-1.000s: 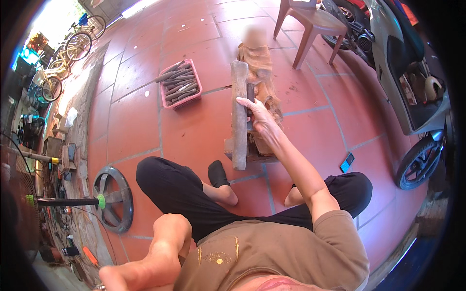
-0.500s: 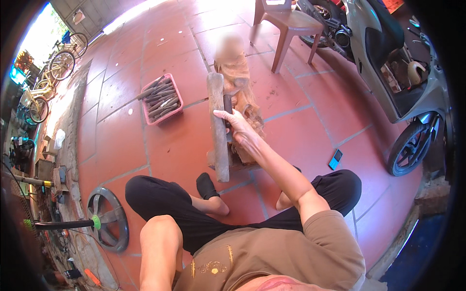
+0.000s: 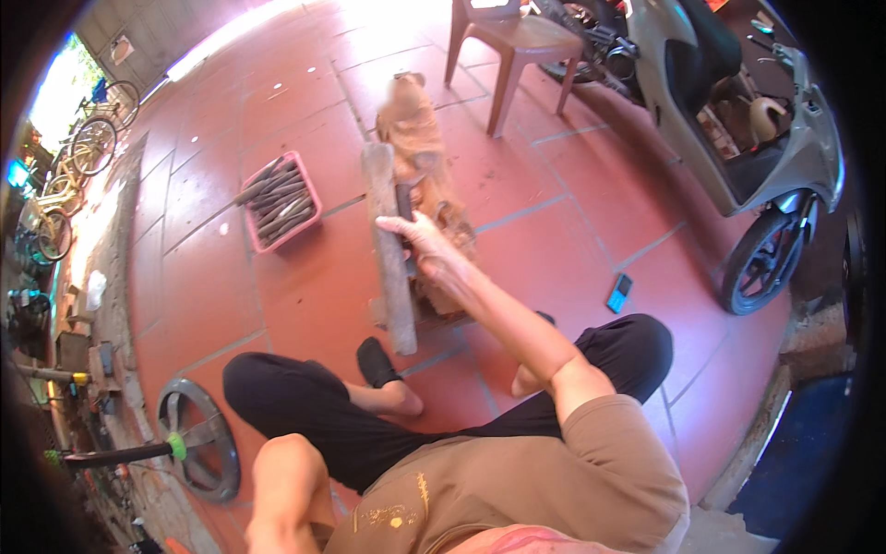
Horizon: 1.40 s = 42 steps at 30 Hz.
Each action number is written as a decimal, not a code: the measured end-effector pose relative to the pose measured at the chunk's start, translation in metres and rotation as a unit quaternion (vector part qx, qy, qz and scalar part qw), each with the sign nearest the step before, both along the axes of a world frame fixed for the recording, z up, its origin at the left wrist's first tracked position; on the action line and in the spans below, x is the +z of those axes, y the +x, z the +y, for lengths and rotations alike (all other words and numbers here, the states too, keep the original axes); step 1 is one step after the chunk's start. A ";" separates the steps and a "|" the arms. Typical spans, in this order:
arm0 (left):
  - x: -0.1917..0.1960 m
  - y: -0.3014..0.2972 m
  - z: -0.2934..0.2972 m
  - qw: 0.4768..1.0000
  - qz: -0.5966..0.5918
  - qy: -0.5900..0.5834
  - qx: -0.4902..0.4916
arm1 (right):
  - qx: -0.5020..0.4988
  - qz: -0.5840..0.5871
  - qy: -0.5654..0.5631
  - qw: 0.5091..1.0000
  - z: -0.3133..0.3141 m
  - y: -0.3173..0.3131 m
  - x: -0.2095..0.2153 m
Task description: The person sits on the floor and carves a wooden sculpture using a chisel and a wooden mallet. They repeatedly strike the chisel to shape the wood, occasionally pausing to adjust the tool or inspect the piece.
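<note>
1. A long wooden stick point(image 3: 395, 286) is straight ahead of the person, past the feet and a bit to the left. It points from near to far, and its near end leans a little to the right.

2. A carved piece of wood point(image 3: 415, 125) lies on the floor just to the right of the stick. It points nearly the same way, so the two are side by side. I can't tell if they touch.

3. The right hand point(image 3: 420, 242) is the closer one. It comes in from the near right, and its arm goes over the near part of the carved wood.

4. This hand is mostly closed. Its thumb lies across the stick, and its fingers bend down on the right side. A dark piece point(image 3: 404, 200) pokes out next to the fingers, on the far side. I can't tell if the fingers hold that too.

5. The left arm point(image 3: 288, 489) is bent at the near left. Its hand is out of sight, so I can't tell if it is open or holds anything.

6. The stick is grey-brown, thick and worn, with a rounded far end. The carved wood is orange-brown, with wavy bumps and folds. Its far end is blurry.

7. A pink basket point(image 3: 293, 238) full of dark sticks sits to the left.
</note>
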<state>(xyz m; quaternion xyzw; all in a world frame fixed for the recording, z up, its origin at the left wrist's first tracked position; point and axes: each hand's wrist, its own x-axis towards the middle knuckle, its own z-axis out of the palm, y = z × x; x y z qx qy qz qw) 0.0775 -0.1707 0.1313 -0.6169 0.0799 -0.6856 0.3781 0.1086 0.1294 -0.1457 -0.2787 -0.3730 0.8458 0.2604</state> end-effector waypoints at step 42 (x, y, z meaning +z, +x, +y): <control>-0.148 -0.109 0.123 0.429 -0.315 -0.829 -0.173 | 0.211 -0.070 0.388 0.894 0.060 0.091 0.103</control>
